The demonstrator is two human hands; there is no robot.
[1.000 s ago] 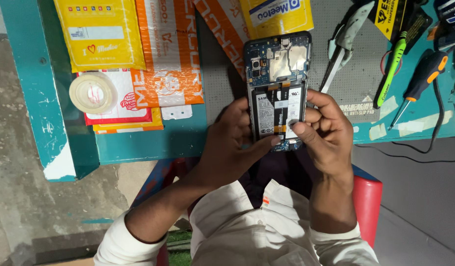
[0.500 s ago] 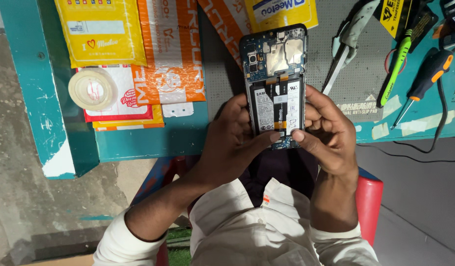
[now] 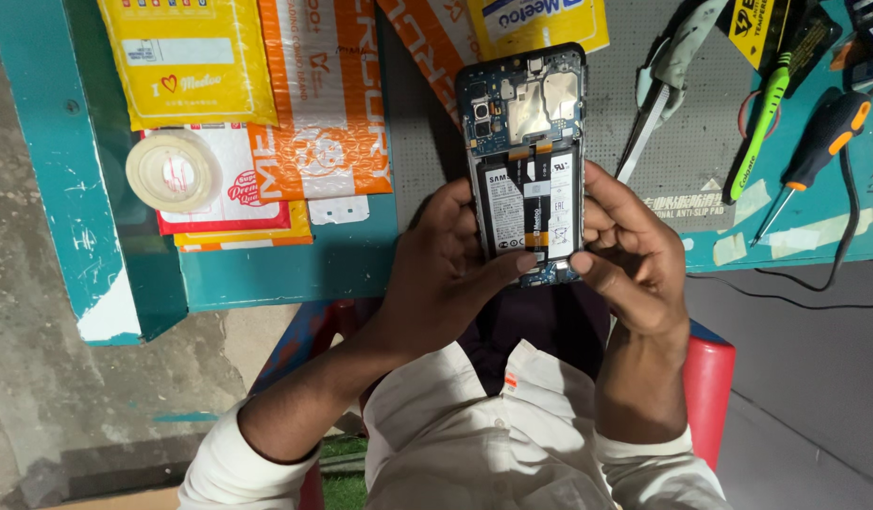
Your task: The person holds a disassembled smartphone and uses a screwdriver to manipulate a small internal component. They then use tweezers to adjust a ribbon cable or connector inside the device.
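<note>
Opened phone [image 3: 529, 161] with back cover off, battery and board exposed, held above the teal counter [image 3: 295, 269] edge, left hand [image 3: 446, 269] gripping its left side, right hand [image 3: 635, 255] its right, thumbs meeting at the lower end, tape roll [image 3: 173, 171] well left, screwdrivers [image 3: 814, 156] right

Mailers lying around the orange bubble mailer [image 3: 328, 94]

A yellow mailer [image 3: 186, 57] is lying just left of it, a red-and-white packet [image 3: 230, 194] is sitting below-left, a yellow pouch [image 3: 535, 21] is resting to its right, and a white battery label [image 3: 504, 203] is showing lower right.
</note>
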